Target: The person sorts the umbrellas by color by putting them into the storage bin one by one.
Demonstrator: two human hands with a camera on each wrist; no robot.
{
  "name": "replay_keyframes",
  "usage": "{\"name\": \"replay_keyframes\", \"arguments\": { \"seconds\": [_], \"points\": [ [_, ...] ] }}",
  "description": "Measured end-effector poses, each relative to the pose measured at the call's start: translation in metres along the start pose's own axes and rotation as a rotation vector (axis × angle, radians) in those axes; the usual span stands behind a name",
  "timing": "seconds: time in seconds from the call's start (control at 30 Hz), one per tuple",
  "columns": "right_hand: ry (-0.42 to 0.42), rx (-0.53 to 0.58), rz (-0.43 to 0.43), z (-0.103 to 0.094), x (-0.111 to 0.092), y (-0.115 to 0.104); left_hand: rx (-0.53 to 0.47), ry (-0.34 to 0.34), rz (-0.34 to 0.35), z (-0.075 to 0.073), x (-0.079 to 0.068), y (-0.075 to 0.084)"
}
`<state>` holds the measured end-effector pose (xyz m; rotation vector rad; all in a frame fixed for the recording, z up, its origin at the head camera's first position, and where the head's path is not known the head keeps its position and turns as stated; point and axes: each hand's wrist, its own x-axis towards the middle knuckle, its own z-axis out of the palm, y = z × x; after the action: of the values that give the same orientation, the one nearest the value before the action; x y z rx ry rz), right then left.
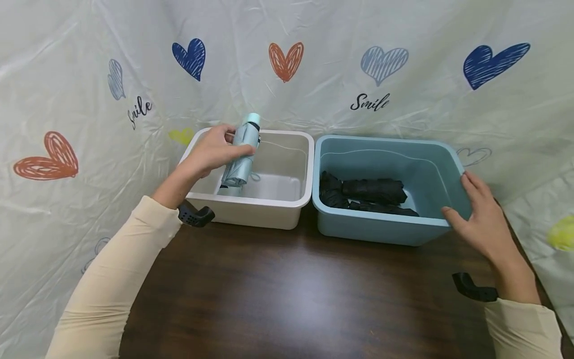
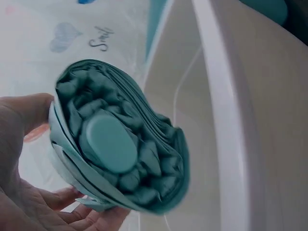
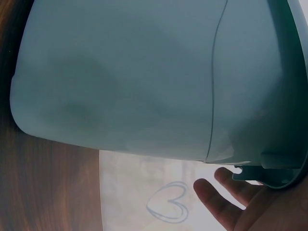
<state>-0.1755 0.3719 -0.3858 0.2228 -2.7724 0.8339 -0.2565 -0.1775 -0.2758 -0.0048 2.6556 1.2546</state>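
My left hand (image 1: 217,149) grips a folded light-blue umbrella (image 1: 243,162), thumb on one side and fingers on the other. It tilts over the left part of the off-white bin (image 1: 251,203), its capped end pointing up and away. The left wrist view shows the umbrella's bunched fabric end (image 2: 113,142) up close. Beneath it, part of another light-blue thing (image 1: 231,191) shows inside the bin, mostly hidden. At the front right corner of the blue bin (image 1: 385,224), my right hand (image 1: 484,224) holds the rim, thumb over the inner side and fingers outside.
Several folded black umbrellas (image 1: 374,190) lie on the left side of the blue bin's floor. Both bins stand side by side on a dark wooden table (image 1: 296,294). A pale sheet (image 1: 323,65) printed with hearts hangs close behind them.
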Motion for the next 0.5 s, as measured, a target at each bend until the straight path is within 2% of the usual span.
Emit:
{"name": "replay_keyframes", "arguments": {
  "seconds": [0.3, 0.4, 0.5],
  "points": [
    [0.008, 0.016, -0.014, -0.0003, 0.0005, 0.0005, 0.201, 0.042, 0.027, 0.0077, 0.0057, -0.0027],
    [0.013, 0.019, -0.015, -0.0003, 0.0008, 0.0008, 0.263, 0.033, 0.022, 0.0088, 0.0071, -0.0031],
    [0.016, 0.016, -0.012, -0.0007, 0.0004, 0.0017, 0.284, 0.009, 0.015, 0.0087, 0.0076, -0.0044]
  ]
}}
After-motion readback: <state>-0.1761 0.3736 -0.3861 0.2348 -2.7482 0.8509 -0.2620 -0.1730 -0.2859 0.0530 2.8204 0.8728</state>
